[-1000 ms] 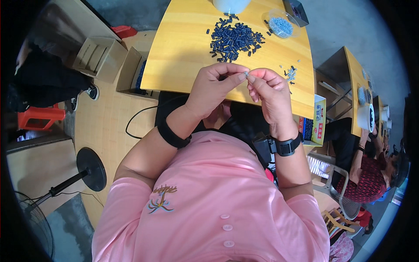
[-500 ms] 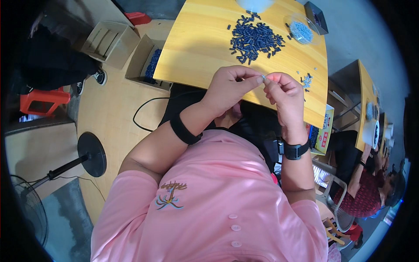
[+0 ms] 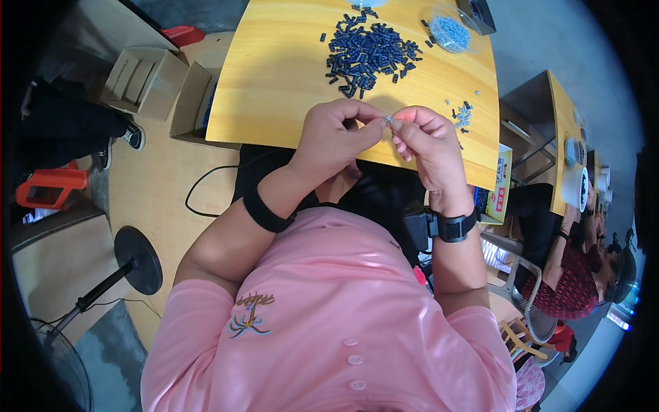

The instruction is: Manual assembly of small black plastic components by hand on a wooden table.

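Over the near edge of the yellow table, the left hand and right hand pinch one tiny grey part between closed fingertips, the dark parts pile lying farther off.

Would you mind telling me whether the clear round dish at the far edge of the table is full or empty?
Partly filled: the clear round dish holds a heap of small pale blue-grey parts on the yellow table.
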